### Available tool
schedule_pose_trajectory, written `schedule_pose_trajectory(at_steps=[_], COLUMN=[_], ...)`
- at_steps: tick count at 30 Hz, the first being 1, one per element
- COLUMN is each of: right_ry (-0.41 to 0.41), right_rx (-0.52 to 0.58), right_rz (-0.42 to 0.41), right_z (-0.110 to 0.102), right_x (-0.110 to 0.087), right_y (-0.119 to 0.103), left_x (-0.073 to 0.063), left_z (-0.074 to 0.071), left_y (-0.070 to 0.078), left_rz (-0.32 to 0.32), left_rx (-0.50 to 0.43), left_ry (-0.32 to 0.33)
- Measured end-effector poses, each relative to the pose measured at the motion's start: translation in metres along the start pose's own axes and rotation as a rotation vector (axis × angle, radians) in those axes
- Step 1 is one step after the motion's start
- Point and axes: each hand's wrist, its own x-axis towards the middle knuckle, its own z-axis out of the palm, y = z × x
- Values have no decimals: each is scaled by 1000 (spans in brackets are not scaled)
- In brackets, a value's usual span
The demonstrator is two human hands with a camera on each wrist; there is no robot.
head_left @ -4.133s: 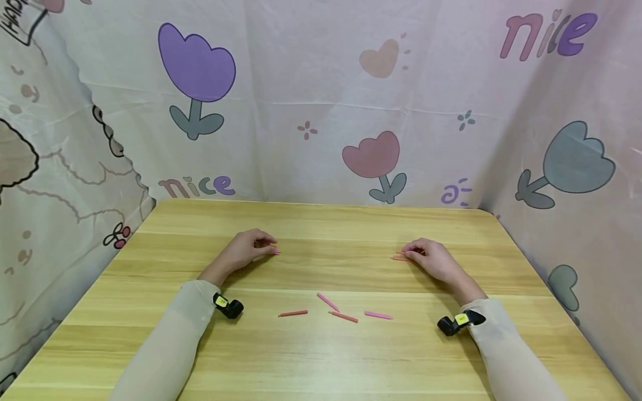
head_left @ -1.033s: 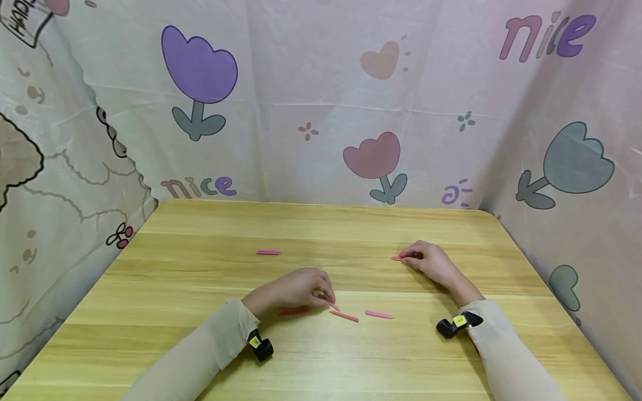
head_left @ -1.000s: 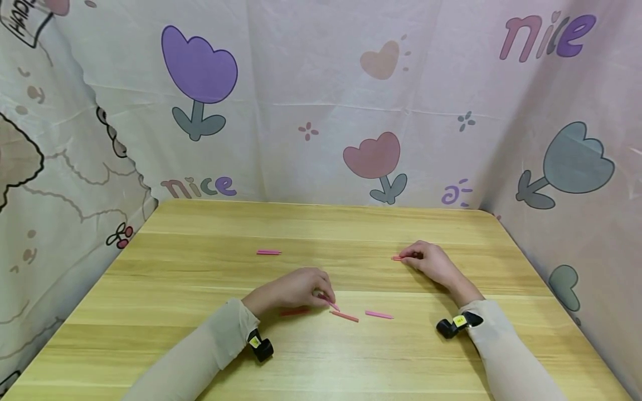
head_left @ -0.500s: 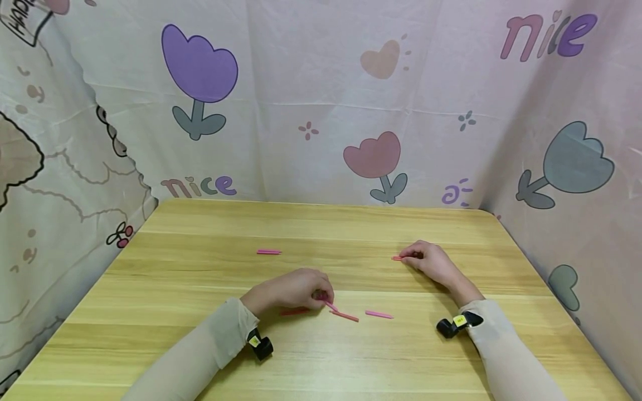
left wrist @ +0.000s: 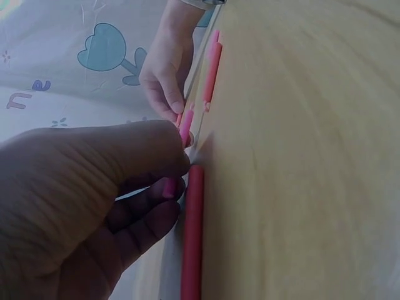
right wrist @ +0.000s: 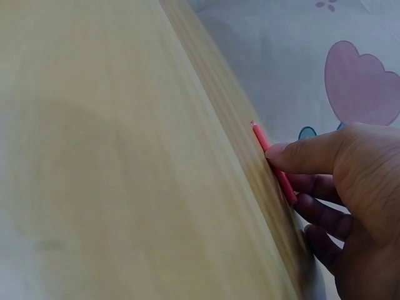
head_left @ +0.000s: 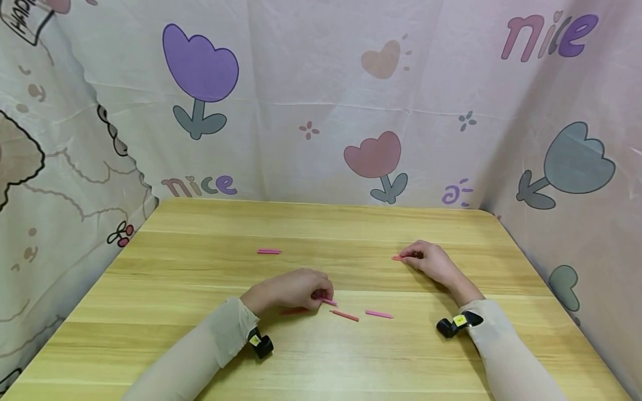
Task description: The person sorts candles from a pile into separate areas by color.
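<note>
In the head view, my left hand (head_left: 303, 289) is low over the middle of the table. It pinches a slim pink crayon-like stick (head_left: 328, 302) between thumb and fingers. A red crayon-like stick (left wrist: 194, 231) lies just beneath that hand, partly covered in the head view. My right hand (head_left: 428, 260), farther back on the right, pinches a red crayon-like stick (right wrist: 284, 181) at the tabletop; its fingers hide part of it. Between the hands lie another red stick (head_left: 344, 316) and a pink stick (head_left: 379, 314).
Two pink sticks (head_left: 269, 252) lie side by side at the back left of the wooden table (head_left: 200, 223). A patterned cloth (head_left: 301, 67) hangs behind the table and along its sides. Each wrist wears a small black camera (head_left: 261, 343).
My left hand has left the two pink sticks at the back left, come to the middle and gripped another pink stick, swinging it flatter. The right hand has drawn its red sticks together.
</note>
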Motion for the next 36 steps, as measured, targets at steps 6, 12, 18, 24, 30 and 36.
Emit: schedule_pose_trajectory(at_steps=[6, 12, 18, 24, 30, 36], right_ry=[-16, 1, 16, 28, 0, -22], right_rx=[-6, -39, -46, -56, -32, -29], right_rz=[-8, -37, -64, -87, -78, -71], right_z=[-1, -2, -3, -3, -3, -3], right_x=[0, -3, -7, -11, -17, -25], right_y=[-1, -3, -6, -10, -17, -22], left_x=[0, -5, -14, -20, -26, -32], left_z=[-1, 0, -3, -6, -8, -10], left_y=[-2, -5, -7, -9, -11, -15], left_rz=[-17, -58, -97, -113, -148, -164], left_rx=[-29, -62, -65, -96, -108, -80], left_ry=[20, 59, 102, 129, 167, 205])
